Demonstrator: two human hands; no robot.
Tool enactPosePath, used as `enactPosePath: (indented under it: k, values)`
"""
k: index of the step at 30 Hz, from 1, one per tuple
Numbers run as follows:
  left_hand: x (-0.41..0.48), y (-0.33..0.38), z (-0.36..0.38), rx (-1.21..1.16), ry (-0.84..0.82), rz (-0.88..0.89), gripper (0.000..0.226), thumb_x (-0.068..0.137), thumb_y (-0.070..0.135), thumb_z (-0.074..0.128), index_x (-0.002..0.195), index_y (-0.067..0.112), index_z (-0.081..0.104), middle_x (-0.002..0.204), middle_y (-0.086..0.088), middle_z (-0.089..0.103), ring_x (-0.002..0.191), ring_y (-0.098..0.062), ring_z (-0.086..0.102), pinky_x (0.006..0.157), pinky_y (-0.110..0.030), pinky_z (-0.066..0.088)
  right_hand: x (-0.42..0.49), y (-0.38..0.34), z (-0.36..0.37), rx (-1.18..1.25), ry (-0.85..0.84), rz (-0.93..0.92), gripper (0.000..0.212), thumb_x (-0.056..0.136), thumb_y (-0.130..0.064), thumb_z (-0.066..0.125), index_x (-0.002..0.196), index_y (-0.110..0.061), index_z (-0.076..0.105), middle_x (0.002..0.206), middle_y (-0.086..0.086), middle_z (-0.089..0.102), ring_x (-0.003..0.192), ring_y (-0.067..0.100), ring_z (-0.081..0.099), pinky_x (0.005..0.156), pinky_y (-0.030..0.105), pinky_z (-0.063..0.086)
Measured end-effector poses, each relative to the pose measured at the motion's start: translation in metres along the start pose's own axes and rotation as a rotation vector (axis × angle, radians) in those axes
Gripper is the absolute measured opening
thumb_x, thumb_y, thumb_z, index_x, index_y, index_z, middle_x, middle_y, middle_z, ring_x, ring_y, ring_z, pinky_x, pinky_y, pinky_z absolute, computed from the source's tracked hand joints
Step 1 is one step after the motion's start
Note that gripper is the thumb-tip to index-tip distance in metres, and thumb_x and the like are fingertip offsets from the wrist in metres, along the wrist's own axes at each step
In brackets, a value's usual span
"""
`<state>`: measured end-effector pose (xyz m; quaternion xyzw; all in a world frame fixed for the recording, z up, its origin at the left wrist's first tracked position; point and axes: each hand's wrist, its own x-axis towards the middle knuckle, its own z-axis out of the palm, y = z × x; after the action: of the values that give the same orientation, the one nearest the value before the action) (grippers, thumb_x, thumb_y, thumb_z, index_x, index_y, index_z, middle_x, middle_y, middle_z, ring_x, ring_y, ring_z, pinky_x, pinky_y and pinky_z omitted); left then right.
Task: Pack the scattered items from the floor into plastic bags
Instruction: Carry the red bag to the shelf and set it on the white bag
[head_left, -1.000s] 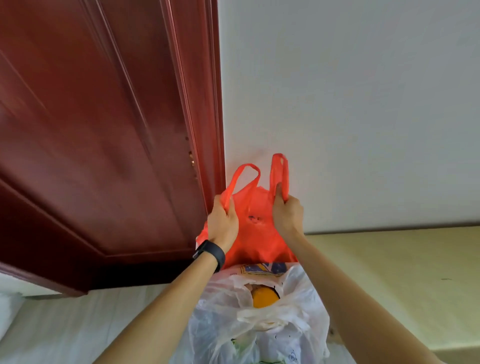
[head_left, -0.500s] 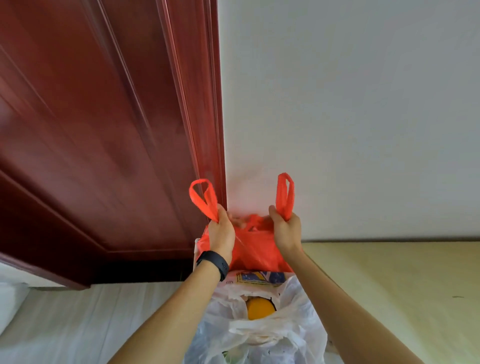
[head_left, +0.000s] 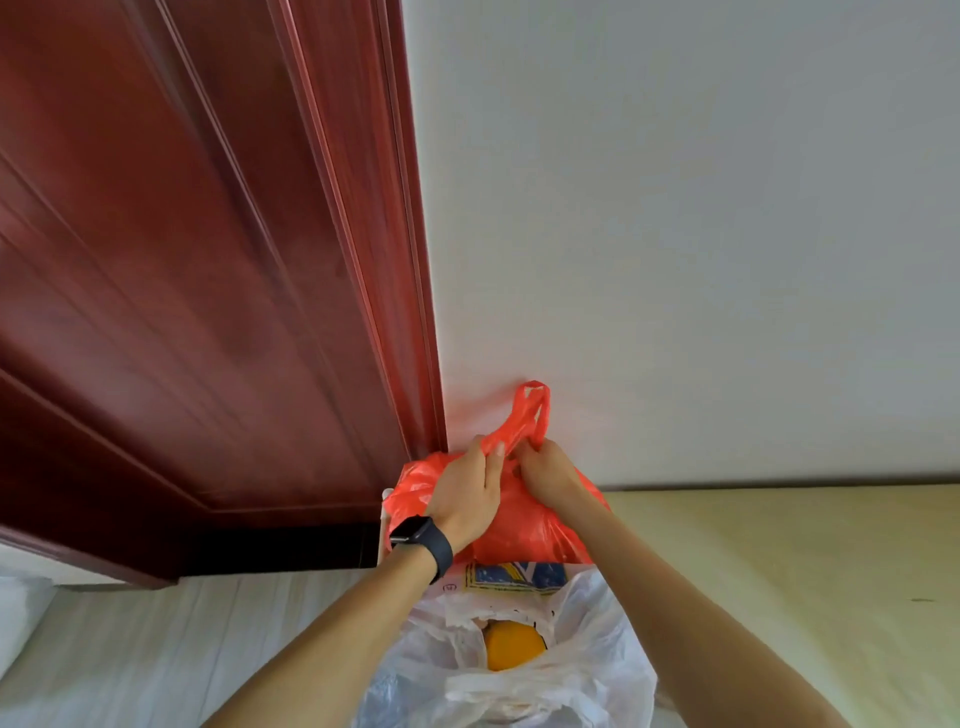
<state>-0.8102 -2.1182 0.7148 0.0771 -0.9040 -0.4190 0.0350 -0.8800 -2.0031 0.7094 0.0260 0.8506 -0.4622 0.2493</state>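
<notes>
A full red plastic bag (head_left: 524, 525) sits on the floor against the white wall, by the door frame. My left hand (head_left: 465, 496), with a dark watch on its wrist, and my right hand (head_left: 548, 473) both grip the bag's handles (head_left: 524, 421), which are bunched together above the bag. In front of it, nearer to me, stands a clear white plastic bag (head_left: 587, 670) with its mouth open; an orange round item (head_left: 511, 647) and a blue-and-yellow package (head_left: 514, 577) show inside it.
A dark red wooden door (head_left: 208, 286) fills the left side, its frame meeting the white wall (head_left: 701, 234). Pale wood-look floor (head_left: 156, 649) lies to the left, a yellowish floor area (head_left: 779, 571) to the right. Something white (head_left: 21, 608) sits at the far left edge.
The two handles, held apart before, have been brought together over the red bag. Both hands moved inward and closer to each other, and the bag sits lower.
</notes>
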Motion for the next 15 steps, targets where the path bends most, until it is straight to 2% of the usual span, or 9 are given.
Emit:
enactPosePath:
  k: [1, 3, 4, 6, 8, 10, 12, 14, 15]
  values:
    - [0.001, 0.001, 0.0, 0.045, -0.008, 0.053, 0.032, 0.105, 0.038, 0.029, 0.109, 0.013, 0.049, 0.064, 0.009, 0.052, 0.064, -0.024, 0.06, 0.056, -0.036, 0.04, -0.004, -0.002, -0.003, -0.076, -0.013, -0.031, 0.04, 0.102, -0.034, 0.038, 0.106, -0.006, 0.067, 0.109, 0.02, 0.07, 0.104, 0.036, 0.065, 0.091, 0.043, 0.05]
    - [0.0, 0.001, 0.0, 0.13, -0.043, 0.156, 0.032, 0.105, 0.038, 0.03, 0.111, 0.015, 0.05, 0.071, 0.006, 0.056, 0.065, -0.023, 0.059, 0.058, -0.042, 0.045, -0.007, -0.002, -0.005, -0.228, -0.056, -0.04, 0.035, 0.103, -0.026, 0.039, 0.111, -0.002, 0.064, 0.116, 0.023, 0.066, 0.108, 0.038, 0.062, 0.08, 0.033, 0.045]
    - [-0.001, 0.0, 0.0, 0.172, -0.065, 0.2, 0.032, 0.105, 0.038, 0.03, 0.113, 0.015, 0.051, 0.079, 0.004, 0.059, 0.07, -0.025, 0.06, 0.061, -0.043, 0.047, -0.01, -0.003, -0.007, -0.301, -0.064, -0.03, 0.031, 0.102, -0.02, 0.04, 0.108, -0.003, 0.064, 0.119, 0.023, 0.065, 0.11, 0.038, 0.061, 0.075, 0.031, 0.041]
    - [-0.005, -0.003, 0.0, 0.214, -0.101, 0.27, 0.032, 0.105, 0.039, 0.03, 0.113, 0.017, 0.052, 0.093, 0.0, 0.062, 0.079, -0.027, 0.06, 0.064, -0.044, 0.048, -0.015, -0.002, -0.009, -0.441, -0.104, -0.048, 0.025, 0.1, -0.01, 0.039, 0.085, -0.011, 0.06, 0.119, 0.021, 0.065, 0.103, 0.031, 0.062, 0.067, 0.029, 0.037]
    - [-0.005, -0.005, 0.0, 0.23, -0.118, 0.276, 0.03, 0.105, 0.04, 0.03, 0.109, 0.018, 0.05, 0.092, 0.0, 0.06, 0.078, -0.028, 0.06, 0.063, -0.043, 0.048, -0.013, 0.002, -0.008, -0.503, -0.093, -0.154, 0.024, 0.097, -0.006, 0.039, 0.084, -0.004, 0.059, 0.109, 0.023, 0.068, 0.092, 0.033, 0.064, 0.066, 0.03, 0.033]
    - [0.0, -0.007, 0.0, 0.311, -0.163, 0.261, 0.026, 0.105, 0.037, 0.029, 0.109, 0.018, 0.047, 0.093, -0.002, 0.061, 0.081, -0.031, 0.06, 0.063, -0.045, 0.048, -0.013, 0.009, -0.006, -0.341, -0.038, -0.221, 0.013, 0.087, -0.003, 0.048, 0.084, -0.005, 0.061, 0.081, 0.017, 0.068, 0.076, 0.032, 0.063, 0.062, 0.033, 0.036]
    - [0.007, -0.01, 0.0, 0.425, -0.221, 0.242, 0.019, 0.103, 0.03, 0.031, 0.113, 0.02, 0.044, 0.099, -0.006, 0.062, 0.086, -0.034, 0.062, 0.064, -0.047, 0.05, -0.019, 0.009, -0.01, -0.085, -0.076, -0.266, 0.012, 0.073, -0.003, 0.055, 0.077, -0.014, 0.056, 0.064, -0.002, 0.06, 0.063, 0.014, 0.056, 0.06, 0.032, 0.04]
    - [0.011, -0.01, -0.002, 0.522, -0.235, 0.244, 0.022, 0.101, 0.024, 0.033, 0.12, 0.022, 0.044, 0.102, -0.006, 0.062, 0.088, -0.034, 0.062, 0.062, -0.044, 0.05, -0.028, 0.008, -0.016, 0.236, -0.193, -0.254, 0.013, 0.069, -0.009, 0.059, 0.08, -0.015, 0.06, 0.067, -0.009, 0.064, 0.067, 0.004, 0.058, 0.067, 0.024, 0.044]
    - [0.011, -0.01, -0.003, 0.571, -0.234, 0.265, 0.027, 0.101, 0.023, 0.033, 0.126, 0.023, 0.044, 0.103, -0.006, 0.062, 0.088, -0.034, 0.063, 0.059, -0.042, 0.048, -0.033, 0.006, -0.02, 0.345, -0.259, -0.227, 0.01, 0.078, -0.013, 0.062, 0.087, -0.014, 0.066, 0.076, -0.01, 0.07, 0.076, 0.002, 0.064, 0.073, 0.021, 0.047]
